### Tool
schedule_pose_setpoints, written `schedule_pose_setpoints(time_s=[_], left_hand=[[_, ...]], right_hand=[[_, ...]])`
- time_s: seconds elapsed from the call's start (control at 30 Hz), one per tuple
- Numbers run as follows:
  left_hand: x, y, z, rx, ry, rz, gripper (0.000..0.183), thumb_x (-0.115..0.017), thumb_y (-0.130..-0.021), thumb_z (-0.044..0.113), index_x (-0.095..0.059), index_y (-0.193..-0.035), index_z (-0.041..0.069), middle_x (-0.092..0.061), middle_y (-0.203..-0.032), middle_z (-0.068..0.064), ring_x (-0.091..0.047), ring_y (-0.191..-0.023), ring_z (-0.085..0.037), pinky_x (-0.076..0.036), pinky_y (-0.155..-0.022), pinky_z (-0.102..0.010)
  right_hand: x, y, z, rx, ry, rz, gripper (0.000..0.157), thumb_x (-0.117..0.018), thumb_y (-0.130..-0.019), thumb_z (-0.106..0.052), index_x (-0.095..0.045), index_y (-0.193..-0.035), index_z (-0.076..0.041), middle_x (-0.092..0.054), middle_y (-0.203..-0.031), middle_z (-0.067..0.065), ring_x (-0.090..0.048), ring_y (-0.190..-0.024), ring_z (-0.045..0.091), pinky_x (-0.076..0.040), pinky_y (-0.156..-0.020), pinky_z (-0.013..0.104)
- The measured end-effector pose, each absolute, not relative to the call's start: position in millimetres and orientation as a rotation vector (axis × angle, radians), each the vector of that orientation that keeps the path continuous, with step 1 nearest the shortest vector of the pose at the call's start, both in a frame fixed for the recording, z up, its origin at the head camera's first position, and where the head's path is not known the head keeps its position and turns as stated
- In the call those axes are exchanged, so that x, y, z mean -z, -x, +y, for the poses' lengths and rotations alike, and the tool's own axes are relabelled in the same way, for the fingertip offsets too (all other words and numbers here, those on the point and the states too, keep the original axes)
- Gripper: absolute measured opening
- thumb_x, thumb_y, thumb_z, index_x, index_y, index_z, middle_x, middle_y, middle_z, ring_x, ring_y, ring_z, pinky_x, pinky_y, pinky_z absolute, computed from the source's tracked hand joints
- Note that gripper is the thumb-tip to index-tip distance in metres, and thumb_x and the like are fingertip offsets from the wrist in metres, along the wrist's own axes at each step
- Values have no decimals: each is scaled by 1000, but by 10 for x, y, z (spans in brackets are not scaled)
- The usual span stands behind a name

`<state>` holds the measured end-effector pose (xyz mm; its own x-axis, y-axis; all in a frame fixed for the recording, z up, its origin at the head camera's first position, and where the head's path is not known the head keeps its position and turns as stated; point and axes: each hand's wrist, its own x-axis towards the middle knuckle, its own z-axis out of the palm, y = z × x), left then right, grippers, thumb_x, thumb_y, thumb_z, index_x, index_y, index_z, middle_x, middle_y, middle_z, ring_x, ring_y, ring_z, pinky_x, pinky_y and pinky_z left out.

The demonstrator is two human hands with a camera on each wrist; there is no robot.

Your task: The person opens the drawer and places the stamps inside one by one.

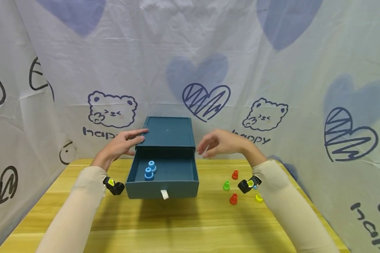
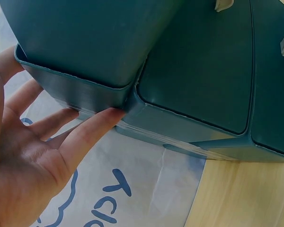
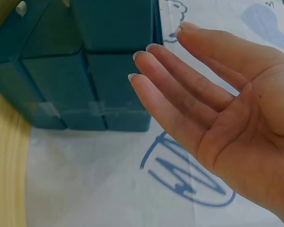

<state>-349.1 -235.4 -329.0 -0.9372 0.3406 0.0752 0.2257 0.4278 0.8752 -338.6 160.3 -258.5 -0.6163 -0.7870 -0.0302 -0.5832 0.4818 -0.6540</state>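
A dark teal drawer cabinet [image 1: 168, 130] stands on the table, its top drawer [image 1: 180, 172] pulled out towards me. Two light blue pegs [image 1: 149, 173] sit inside the drawer, near its left wall. On the drawer's front is a white pull tab [image 1: 164, 194]. My left hand [image 1: 121, 144] rests its spread fingers [image 2: 92, 131] against the cabinet's left side. At the right side, my right hand [image 1: 223, 142] has loosely bent fingers [image 3: 177, 90] with nothing in them, their tips right by the cabinet wall.
To the right on the wooden table [image 1: 164, 235] lie small pegs: a green one [image 1: 226, 185], red ones [image 1: 233, 199] and a yellow one [image 1: 259, 198]. A blue piece is partly hidden behind the right wrist camera [image 1: 247, 185]. White printed cloth [image 1: 152, 70] hangs behind the cabinet.
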Motion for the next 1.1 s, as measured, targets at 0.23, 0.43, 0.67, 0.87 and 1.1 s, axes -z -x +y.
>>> schedule_pose_setpoints(time_s=[0.23,0.43,0.67,0.87,1.1], left_hand=[[3270,3509,-2342,-1545,-513,2549,63,-54,-106,46,-38,-161,21,-16,-173,-16,-25,-156,-47,-44,-111,-67],[3244,3536,-2333,-1542,-536,2566,62,-54,-106,45,-38,-161,20,-17,-173,-16,-26,-155,-47,-44,-110,-68],[3253,3522,-2334,-1550,-537,2564,62,-54,-106,44,-38,-161,20,-17,-173,-15,-24,-156,-47,-43,-110,-69],[3266,3510,-2336,-1551,-532,2557,62,-54,-106,44,-38,-161,20,-16,-173,-15,-24,-156,-47,-43,-111,-69],[3295,3491,-2352,-1559,-516,2552,62,-54,-106,45,-38,-161,20,-16,-173,-16,-24,-156,-48,-43,-111,-69]], right_hand=[[2725,3411,1877,908,1057,2455,23,-72,-94,-6,-73,-117,-4,-75,-118,15,-74,-105,32,-64,-88,36],[2831,3447,2053,924,1006,2491,23,-74,-94,-8,-74,-116,-6,-75,-117,14,-75,-101,27,-65,-87,37],[3049,3430,2216,942,974,2488,23,-74,-94,-9,-74,-117,-8,-76,-116,12,-75,-100,22,-64,-86,32],[3277,3410,2367,984,924,2486,23,-73,-95,-9,-74,-117,-7,-76,-116,13,-75,-99,19,-65,-84,35],[3542,3412,2496,1008,914,2493,22,-72,-95,-8,-73,-116,-2,-76,-113,17,-75,-92,18,-65,-80,33]])
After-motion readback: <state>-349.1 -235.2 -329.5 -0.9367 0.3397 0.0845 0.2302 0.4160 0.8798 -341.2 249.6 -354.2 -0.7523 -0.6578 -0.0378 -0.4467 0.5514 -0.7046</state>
